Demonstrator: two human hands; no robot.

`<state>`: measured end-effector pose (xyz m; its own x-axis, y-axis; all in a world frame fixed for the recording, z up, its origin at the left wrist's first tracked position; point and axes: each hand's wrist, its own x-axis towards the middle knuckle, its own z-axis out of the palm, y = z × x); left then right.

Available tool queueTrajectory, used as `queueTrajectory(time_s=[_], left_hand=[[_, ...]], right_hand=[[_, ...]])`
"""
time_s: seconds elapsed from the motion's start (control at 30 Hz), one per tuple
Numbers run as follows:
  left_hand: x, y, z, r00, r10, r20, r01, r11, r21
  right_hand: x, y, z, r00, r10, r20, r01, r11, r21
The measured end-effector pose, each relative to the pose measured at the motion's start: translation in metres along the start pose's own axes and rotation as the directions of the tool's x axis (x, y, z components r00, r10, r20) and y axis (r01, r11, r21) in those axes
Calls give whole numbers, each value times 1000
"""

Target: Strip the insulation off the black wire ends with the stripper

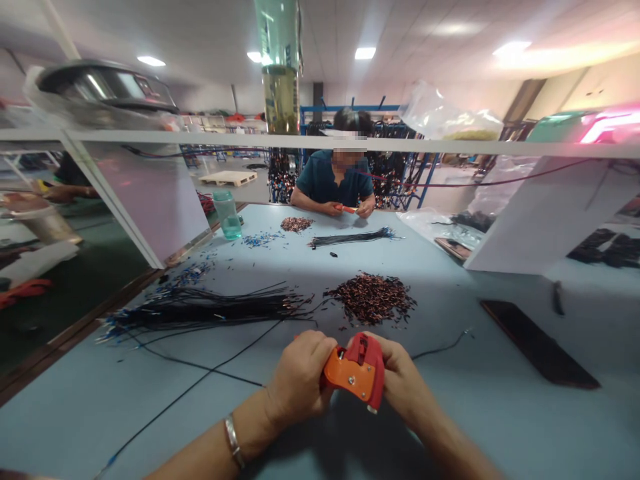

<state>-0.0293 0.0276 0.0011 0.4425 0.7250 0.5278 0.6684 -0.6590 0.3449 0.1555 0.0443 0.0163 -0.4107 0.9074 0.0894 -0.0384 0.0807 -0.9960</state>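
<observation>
My left hand (299, 381) and my right hand (404, 380) are both closed around a red and orange hand crimping tool (356, 372), held just above the light blue table (450, 413). A thin black wire (190, 387) runs from the tool area toward the lower left. Beyond the tool lies a heap of small copper-coloured terminals (373, 298). To the left of it rests a bundle of black wires with blue ends (200, 310). A metal bracelet circles my left wrist.
A person in a dark teal shirt (334, 180) sits across the table with their own wire bundle (350, 238) and terminal pile (297, 224). A green bottle (227, 215) stands at the far left. A dark flat phone-like slab (537, 343) lies to the right.
</observation>
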Motion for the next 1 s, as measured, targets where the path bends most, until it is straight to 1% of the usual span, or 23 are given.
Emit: queueTrajectory(time_s=[0.3, 0.57, 0.7, 0.83, 1.0], left_hand=[[0, 1, -1, 1000, 5, 23, -6, 999, 34], [1, 3, -2, 1000, 6, -1, -6, 1000, 19], [1, 3, -2, 1000, 10, 9, -11, 999, 42], [1, 2, -2, 1000, 18, -5, -17, 998, 54], [0, 1, 0, 1000, 26, -14, -25, 998, 66]], right_hand=[[-1, 0, 0, 1000, -10, 16, 10, 998, -56], [-3, -6, 2, 999, -26, 30, 27, 999, -23], [-3, -6, 2, 999, -12, 47, 14, 999, -40], [-3, -7, 2, 999, -10, 38, 12, 998, -55], [-3, -4, 3, 999, 13, 38, -13, 1000, -20]])
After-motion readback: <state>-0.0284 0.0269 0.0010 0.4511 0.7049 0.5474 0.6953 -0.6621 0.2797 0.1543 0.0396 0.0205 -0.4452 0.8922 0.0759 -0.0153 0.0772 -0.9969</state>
